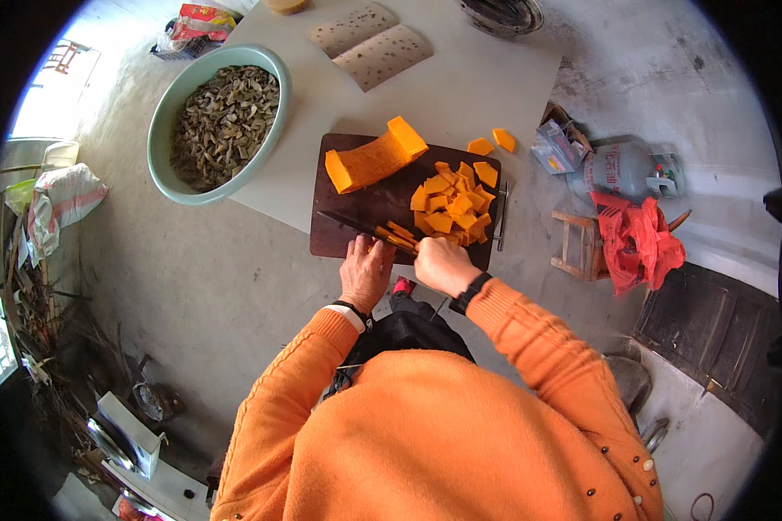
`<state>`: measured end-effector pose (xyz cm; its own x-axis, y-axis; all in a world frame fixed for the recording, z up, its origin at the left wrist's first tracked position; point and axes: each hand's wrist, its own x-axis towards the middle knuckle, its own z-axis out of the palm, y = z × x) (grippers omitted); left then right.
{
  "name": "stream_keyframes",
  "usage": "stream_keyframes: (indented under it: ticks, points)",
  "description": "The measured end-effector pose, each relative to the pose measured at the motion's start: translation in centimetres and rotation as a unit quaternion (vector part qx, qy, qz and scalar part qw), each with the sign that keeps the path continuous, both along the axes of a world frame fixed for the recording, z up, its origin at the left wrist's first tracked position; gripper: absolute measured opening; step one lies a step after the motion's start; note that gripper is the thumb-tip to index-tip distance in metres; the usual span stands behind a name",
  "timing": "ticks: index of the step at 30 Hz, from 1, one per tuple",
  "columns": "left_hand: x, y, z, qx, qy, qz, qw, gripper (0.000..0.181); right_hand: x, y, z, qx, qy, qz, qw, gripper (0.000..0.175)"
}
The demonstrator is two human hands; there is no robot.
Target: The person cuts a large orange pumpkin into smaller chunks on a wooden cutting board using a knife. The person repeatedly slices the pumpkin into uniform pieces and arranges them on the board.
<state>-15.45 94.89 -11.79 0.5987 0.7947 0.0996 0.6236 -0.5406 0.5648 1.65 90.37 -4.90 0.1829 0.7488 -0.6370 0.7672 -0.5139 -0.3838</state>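
My right hand grips a kitchen knife, its dark blade slanting up and left across the cutting board. Close by the blade, the bent fingers of my left hand hold a piece of pumpkin at the board's near edge; the fingers hide most of it. Thin orange slices lie along the blade. A heap of flat pumpkin pieces covers the board's right side. Behind, a large curved chunk of pumpkin rests on the board. Loose pieces sit on the table just past it.
A pale green basin of dried, brownish pieces overhangs the table's left edge. Farther back lies an open, speckled booklet. To the right are a gas cylinder and a wooden stool with a red plastic bag.
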Motion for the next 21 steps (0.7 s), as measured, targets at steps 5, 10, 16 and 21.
stream_keyframes:
  ticks: [5, 10, 16, 21]
  points:
    - [0.1, -0.2, 0.3, -0.019, 0.004, 0.022, 1.0, 0.023, 0.0, 0.6, -1.1, 0.017, 0.012, -0.03, 0.999, 0.026]
    - [0.3, -0.4, -0.3, -0.017, -0.031, 0.016, 0.999, 0.024, 1.1, -0.8, 1.0, 0.08, 0.023, -0.002, 0.997, 0.026]
    - [0.6, -0.8, -0.6, -0.011, -0.026, 0.017, 0.999, 0.018, 1.2, -1.9, 2.8, 0.049, -0.003, 0.028, 0.998, 0.024]
    - [0.6, -0.8, -0.9, -0.001, -0.016, 0.014, 1.0, 0.023, 0.1, -1.3, 1.3, 0.033, 0.0, -0.001, 0.999, 0.023]
